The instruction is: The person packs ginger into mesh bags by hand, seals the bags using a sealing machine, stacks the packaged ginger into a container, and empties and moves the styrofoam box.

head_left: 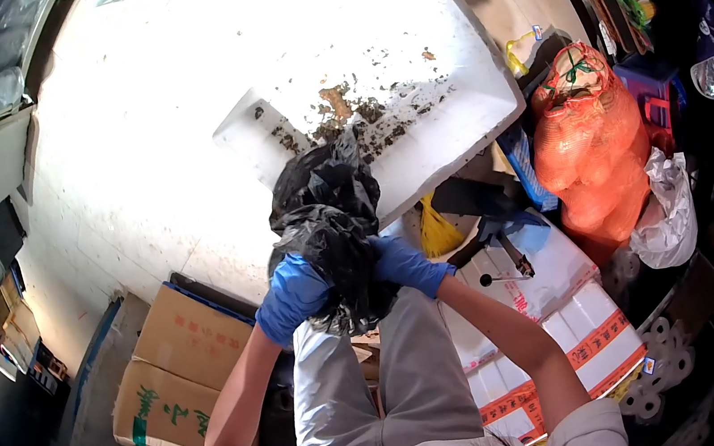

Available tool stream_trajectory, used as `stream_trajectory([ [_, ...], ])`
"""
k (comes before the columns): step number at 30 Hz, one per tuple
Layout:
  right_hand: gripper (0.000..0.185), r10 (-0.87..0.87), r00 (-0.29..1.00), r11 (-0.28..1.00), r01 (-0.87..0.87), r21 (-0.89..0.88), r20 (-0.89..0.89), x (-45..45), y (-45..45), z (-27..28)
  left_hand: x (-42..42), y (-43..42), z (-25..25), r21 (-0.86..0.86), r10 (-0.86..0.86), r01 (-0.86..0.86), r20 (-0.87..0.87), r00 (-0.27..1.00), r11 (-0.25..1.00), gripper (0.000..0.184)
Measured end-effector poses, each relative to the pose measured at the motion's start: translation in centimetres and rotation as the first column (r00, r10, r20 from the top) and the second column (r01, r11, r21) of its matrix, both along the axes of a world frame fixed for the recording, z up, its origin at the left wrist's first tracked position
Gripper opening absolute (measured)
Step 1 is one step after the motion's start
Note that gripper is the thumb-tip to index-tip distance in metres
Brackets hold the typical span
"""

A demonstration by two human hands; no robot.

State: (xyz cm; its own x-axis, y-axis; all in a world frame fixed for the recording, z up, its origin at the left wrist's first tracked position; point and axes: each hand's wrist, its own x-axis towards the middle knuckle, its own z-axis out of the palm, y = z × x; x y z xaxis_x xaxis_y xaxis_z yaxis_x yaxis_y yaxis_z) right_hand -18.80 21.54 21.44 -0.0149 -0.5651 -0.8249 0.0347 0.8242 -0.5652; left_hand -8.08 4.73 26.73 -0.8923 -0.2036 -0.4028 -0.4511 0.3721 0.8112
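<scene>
Both my hands wear blue gloves and hold a crumpled black plastic bag (329,213) above my lap. My left hand (293,299) is closed on the bag's left side. On the opposite side my right hand (407,263) grips it, with the fingertips partly hidden by the plastic. The bag's far end reaches over the near edge of a white foam slab (430,24). Dark crumbly bits and a brown clump (337,101) lie scattered on that slab. Beside them is a flat white piece (247,127) with dark specks. What the bag contains is hidden.
An orange mesh sack (591,151) stands at the right, next to a white plastic bag (667,214). White boxes with orange tape (563,349) sit by my right arm. A cardboard box (173,364) is at my left. A yellow bag (437,229) lies near the slab.
</scene>
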Motion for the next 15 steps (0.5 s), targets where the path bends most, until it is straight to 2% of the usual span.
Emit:
stream_trajectory([
  [1,0.049,-0.006,1.0,1.0,0.006,-0.002,-0.004,-0.7,0.6,-0.6,0.2,-0.4,-0.5,-0.002,-0.006,0.006,-0.004,1.0,1.0,0.033],
  [3,0.042,-0.046,0.937,0.999,0.036,-0.037,-0.345,-2.7,2.8,-1.7,-0.8,-1.7,-0.2,-0.18,-0.268,0.237,-0.181,0.946,0.955,0.033],
  [4,0.037,-0.199,0.942,0.978,0.174,-0.116,-0.269,-3.8,3.9,-2.6,-2.0,-2.1,1.1,-0.185,-0.17,0.116,-0.308,0.936,0.976,0.034],
  [5,0.033,-0.342,0.922,0.933,0.31,-0.185,-0.181,-5.0,4.5,-3.5,-3.5,-2.9,2.3,-0.127,-0.191,0.186,-0.029,0.981,0.974,0.033],
  [7,0.029,-0.327,0.926,0.943,0.306,-0.134,-0.187,-7.9,3.4,-3.4,-2.6,-3.7,1.2,-0.064,0.062,-0.063,-0.007,0.998,0.996,0.037],
  [9,0.027,-0.388,0.909,0.856,0.295,-0.424,-0.152,-10.7,1.4,-4.4,-3.0,-4.2,0.5,-0.006,0.299,-0.3,-0.063,0.952,0.954,0.035],
  [10,0.028,-0.273,0.879,0.871,0.054,-0.488,-0.391,-12.6,-0.3,-4.6,-3.3,-4.7,0.2,-0.123,0.285,-0.293,-0.081,0.955,0.948,0.035],
  [11,0.028,-0.17,0.773,0.855,-0.192,-0.481,-0.611,-14.3,-2.0,-5.1,-4.6,-4.6,0.4,-0.176,0.324,-0.342,-0.122,0.938,0.923,0.04],
  [13,0.029,-0.245,0.627,0.863,-0.207,-0.461,-0.74,-17.3,-4.9,-7.8,-7.9,-4.9,0.2,-0.259,0.331,-0.39,-0.242,0.912,0.884,0.042],
  [14,0.029,-0.246,0.514,0.855,-0.284,-0.434,-0.822,-18.9,-6.4,-9.0,-9.8,-5.3,-0.1,-0.347,0.196,-0.296,-0.294,0.935,0.89,0.047],
  [15,0.028,-0.246,0.391,0.849,-0.354,-0.392,-0.887,-20.2,-7.6,-10.3,-12.1,-5.6,-0.8,-0.342,0.141,-0.259,-0.334,0.932,0.903,0.049],
])
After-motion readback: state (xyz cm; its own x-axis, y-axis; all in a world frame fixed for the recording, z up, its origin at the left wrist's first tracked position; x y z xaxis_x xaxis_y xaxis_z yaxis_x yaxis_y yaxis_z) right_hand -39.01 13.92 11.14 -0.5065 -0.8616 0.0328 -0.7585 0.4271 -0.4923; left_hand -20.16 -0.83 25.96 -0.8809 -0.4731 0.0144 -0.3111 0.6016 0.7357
